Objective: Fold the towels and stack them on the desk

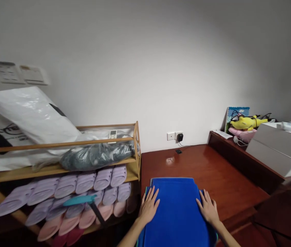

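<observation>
A flat blue panel [176,209] with notched far corners lies in front of me, its far end over the reddish-brown wooden surface [186,163]. More blue layers with green edging show at its sides. My left hand [149,206] rests on its left edge, fingers stretched out and palm down. On the right edge, my right hand [208,207] lies with its fingers spread. Neither hand is wrapped around anything. The panel's near end runs out of the bottom of the view, so I cannot tell what kind of article it is.
At left stands a wooden rack [136,147] with several lilac slippers [85,181], a plastic-wrapped dark bundle [96,156] and a white bag [27,116]. A black plug [179,137] sits in the wall socket. On the right ledge are a yellow plush toy [245,122] and a white box [276,147].
</observation>
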Tool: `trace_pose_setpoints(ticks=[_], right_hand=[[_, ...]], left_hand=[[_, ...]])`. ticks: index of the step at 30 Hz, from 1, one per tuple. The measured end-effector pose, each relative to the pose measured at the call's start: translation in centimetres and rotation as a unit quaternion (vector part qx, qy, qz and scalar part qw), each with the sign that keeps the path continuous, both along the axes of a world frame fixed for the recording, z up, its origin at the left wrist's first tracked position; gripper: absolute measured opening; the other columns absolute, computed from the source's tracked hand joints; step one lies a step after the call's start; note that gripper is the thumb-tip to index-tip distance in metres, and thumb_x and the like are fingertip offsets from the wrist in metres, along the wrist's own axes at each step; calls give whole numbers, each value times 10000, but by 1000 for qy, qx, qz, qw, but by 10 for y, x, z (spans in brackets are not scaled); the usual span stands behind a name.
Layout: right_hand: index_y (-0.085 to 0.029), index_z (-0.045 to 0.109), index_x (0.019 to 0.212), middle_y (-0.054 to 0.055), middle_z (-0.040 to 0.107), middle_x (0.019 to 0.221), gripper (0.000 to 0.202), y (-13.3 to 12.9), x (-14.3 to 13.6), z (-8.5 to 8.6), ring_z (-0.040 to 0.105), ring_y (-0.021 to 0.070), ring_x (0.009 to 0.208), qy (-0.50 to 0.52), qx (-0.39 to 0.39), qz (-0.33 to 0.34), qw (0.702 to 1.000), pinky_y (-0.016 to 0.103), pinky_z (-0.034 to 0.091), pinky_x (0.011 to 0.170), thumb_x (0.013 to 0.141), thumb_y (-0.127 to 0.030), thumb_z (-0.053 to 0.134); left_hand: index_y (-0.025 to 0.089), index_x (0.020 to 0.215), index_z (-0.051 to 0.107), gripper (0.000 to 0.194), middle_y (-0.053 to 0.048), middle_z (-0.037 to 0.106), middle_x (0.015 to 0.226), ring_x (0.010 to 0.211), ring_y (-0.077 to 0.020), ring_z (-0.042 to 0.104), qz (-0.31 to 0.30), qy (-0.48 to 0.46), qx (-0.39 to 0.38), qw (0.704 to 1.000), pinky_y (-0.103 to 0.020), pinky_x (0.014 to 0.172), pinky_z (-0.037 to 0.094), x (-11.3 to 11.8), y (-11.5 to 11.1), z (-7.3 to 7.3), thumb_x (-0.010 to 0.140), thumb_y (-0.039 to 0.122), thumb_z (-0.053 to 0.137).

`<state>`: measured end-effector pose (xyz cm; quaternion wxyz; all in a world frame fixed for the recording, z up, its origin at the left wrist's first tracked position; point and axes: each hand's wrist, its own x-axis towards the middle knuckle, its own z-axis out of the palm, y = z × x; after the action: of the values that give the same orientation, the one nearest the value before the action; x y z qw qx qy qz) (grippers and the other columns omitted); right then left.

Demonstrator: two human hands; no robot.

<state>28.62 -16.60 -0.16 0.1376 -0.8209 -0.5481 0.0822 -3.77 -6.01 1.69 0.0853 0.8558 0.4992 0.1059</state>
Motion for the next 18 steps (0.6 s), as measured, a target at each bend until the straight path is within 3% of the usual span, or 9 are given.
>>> trace_pose_setpoints(ticks=[2, 6, 8, 11, 14, 16, 18], right_hand=[[-219, 260, 1426, 68, 159, 1532, 673, -18, -13, 2, 109, 219, 1405, -1, 27, 23, 999, 501, 155, 1117, 865, -592, 239], [-340, 248, 1416, 12, 230, 1514, 595, -58, -41, 4, 225, 228, 1379, 56, 66, 87, 992, 513, 247, 1090, 871, -574, 291], [-381, 298, 1390, -10, 284, 1494, 558, -80, -38, 5, 259, 236, 1366, 93, 73, 128, 985, 496, 269, 1087, 862, -553, 356], [-405, 431, 1317, -24, 381, 1448, 521, -111, -10, -2, 362, 248, 1318, 173, 106, 171, 964, 437, 316, 1079, 811, -514, 487], [-353, 680, 1034, 23, 616, 1235, 395, -132, 25, -25, 529, 291, 1175, 287, 148, 45, 945, 398, 406, 1023, 693, -536, 602], [-331, 720, 822, 40, 709, 1030, 340, -137, 37, -40, 581, 329, 1095, 361, 138, -75, 919, 406, 428, 1002, 578, -563, 672], [-330, 707, 779, 24, 719, 983, 381, -135, 33, -46, 551, 351, 1131, 455, 105, -140, 873, 417, 400, 1024, 473, -556, 724]], left_hand=[[294, 1436, 172, 502, -22, 169, 1527, 1393, -220, 162, 4, -6, 24, 1000, -486, 1119, 177, -3, -23, 2, 950, 399, 240], [351, 1436, 62, 533, 17, 130, 1531, 1394, -213, 157, -58, -16, 35, 998, -479, 1117, 205, -8, -69, 5, 948, 425, 262], [382, 1429, 50, 527, 34, 128, 1528, 1391, -217, 173, -64, -14, 10, 998, -492, 1108, 229, -11, -83, 6, 947, 445, 254], [390, 1426, 69, 514, 41, 128, 1527, 1390, -223, 175, -54, -18, -7, 998, -495, 1109, 234, -18, -90, 6, 949, 433, 256], [392, 1425, 86, 512, 47, 133, 1528, 1391, -218, 169, -59, -25, -13, 998, -477, 1112, 240, -23, -90, 4, 948, 428, 269], [391, 1425, 90, 512, 48, 140, 1527, 1391, -215, 170, -58, -28, -11, 998, -472, 1112, 245, -24, -90, 3, 948, 420, 275], [388, 1425, 91, 514, 47, 145, 1527, 1391, -214, 170, -57, -31, -7, 998, -473, 1112, 244, -24, -91, 3, 948, 412, 280]])
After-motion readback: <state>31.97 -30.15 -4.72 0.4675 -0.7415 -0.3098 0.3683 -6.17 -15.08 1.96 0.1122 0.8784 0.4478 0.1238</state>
